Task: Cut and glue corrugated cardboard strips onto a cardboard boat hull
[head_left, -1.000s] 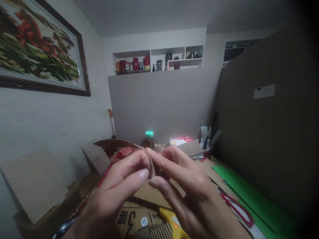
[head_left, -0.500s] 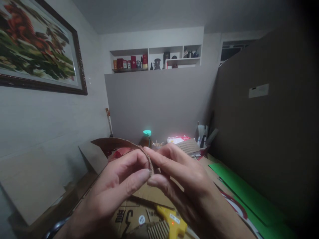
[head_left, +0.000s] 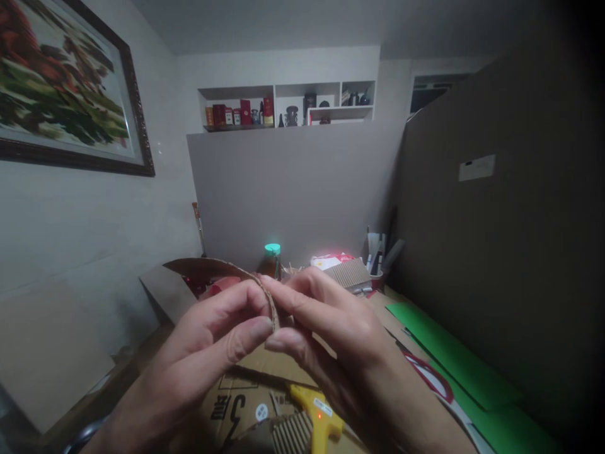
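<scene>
A thin brown cardboard piece (head_left: 210, 267) curves from the left to the middle, its corrugated edge facing up. My left hand (head_left: 212, 343) grips its near end from the left, thumb and bent fingers closed on it. From the right, my right hand (head_left: 326, 328) pinches the same end between thumb and fingers. Both hands' fingertips nearly meet at the bent edge. Below them lies a yellow glue gun (head_left: 322, 419) with a small red light, beside a corrugated scrap (head_left: 292, 435) on printed cardboard (head_left: 253, 378).
Green sheets (head_left: 454, 353) and red-handled scissors (head_left: 430, 375) lie at the right. Behind my hands stand a jar with a teal lid (head_left: 273, 249), a corrugated piece (head_left: 347, 274) and a holder of tools (head_left: 377, 255). A grey panel (head_left: 472, 252) rises on the right.
The whole view has shifted slightly, so the surroundings sit a little further left and higher. Both hands keep their hold on the cardboard piece, with little change in their pose.
</scene>
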{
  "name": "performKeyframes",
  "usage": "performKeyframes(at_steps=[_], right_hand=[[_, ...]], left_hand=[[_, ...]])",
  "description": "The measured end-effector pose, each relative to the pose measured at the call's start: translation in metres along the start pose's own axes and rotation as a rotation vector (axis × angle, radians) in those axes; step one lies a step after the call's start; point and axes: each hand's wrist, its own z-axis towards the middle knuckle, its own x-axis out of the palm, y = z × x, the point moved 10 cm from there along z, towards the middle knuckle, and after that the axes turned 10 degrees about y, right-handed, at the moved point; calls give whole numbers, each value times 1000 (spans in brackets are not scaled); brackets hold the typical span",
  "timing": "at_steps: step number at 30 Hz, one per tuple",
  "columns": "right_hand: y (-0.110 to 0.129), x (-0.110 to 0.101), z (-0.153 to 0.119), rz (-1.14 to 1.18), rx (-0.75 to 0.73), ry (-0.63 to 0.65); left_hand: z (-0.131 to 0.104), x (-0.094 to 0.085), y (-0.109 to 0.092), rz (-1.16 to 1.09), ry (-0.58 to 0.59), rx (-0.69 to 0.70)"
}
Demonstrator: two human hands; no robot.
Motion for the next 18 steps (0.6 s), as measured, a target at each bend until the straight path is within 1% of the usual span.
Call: performKeyframes(at_steps=[4, 9, 14, 16, 18], right_hand=[[2, 0, -1, -24, -16, -12], [-5, 1, 1, -2, 15, 8], [-10, 1, 1, 86, 38, -1], [-8, 1, 1, 73, 34, 0], [-6, 1, 0, 32, 31, 7]], left_hand=[[-4, -2, 1, -23, -41, -23], [-1, 2, 4, -11, 21, -53], [-2, -2, 2, -28, -45, -7], [-2, -2, 0, -8, -60, 8], [-2, -1, -1, -1, -49, 14]])
